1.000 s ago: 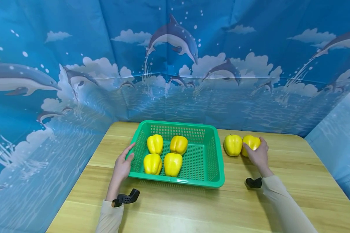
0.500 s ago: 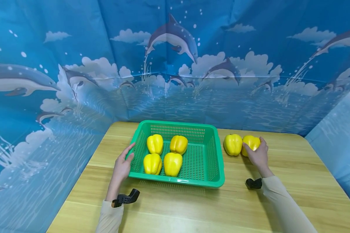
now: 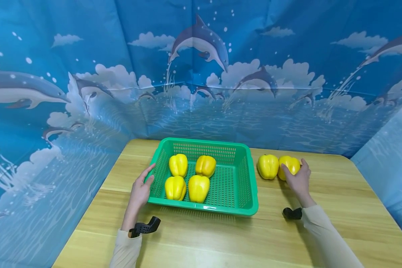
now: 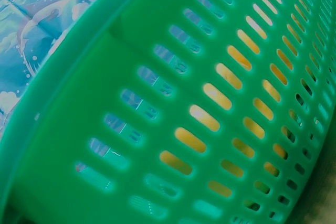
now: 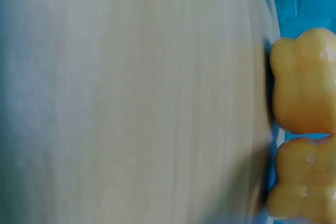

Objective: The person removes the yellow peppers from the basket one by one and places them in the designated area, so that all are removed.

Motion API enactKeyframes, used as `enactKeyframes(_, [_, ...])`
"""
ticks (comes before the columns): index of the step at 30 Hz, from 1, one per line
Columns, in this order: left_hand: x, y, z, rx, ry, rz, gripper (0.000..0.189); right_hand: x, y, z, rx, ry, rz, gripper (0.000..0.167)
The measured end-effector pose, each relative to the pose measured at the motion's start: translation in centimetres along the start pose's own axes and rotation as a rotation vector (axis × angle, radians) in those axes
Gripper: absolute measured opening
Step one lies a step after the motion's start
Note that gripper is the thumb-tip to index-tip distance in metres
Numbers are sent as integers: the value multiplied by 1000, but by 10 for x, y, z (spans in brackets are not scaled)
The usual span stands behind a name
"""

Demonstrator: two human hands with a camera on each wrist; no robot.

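With the left hand (image 3: 141,190) outstretched against the perforated basket (image 3: 221,210), the right hand (image 3: 300,181), curled round a yellow bell pepper (image 3: 290,163), should squeeze lightly.

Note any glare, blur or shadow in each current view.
Head view: mostly sharp, with pale glare on the table and a bright streak on the green basket's front rim; left wrist: hazy glow around the basket's slots; right wrist: table blurred, soft shadow at lower right, yellow peppers better defined.
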State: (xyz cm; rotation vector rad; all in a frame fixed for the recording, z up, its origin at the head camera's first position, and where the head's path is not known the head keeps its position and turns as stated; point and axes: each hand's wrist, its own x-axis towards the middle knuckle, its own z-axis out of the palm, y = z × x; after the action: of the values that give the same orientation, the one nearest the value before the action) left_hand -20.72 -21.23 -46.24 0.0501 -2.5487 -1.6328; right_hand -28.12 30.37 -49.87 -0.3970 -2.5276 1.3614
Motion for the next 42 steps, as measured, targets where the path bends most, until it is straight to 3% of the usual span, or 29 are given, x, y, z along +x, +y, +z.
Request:
enactKeyframes(8, [0, 0, 1, -8, 9, -8, 43, -8, -19, -1, 64, 209, -138, 72])
enactKeyframes(20, [0, 1, 0, -13, -1, -13, 43, -27, -89, 3, 270, 222, -281, 49])
enactKeyframes(32, [1, 1, 1, -12, 8, -3, 43, -73, -170, 10, 431, 38, -432, 36])
enactKeyframes(36, [1, 2, 0, -11, 12, -11, 43, -81, -189, 17, 432, -69, -509, 32])
enactKeyframes(42, [2, 2, 1, 12, 11, 8, 43, -75, -193, 40, 355, -300, -554, 28])
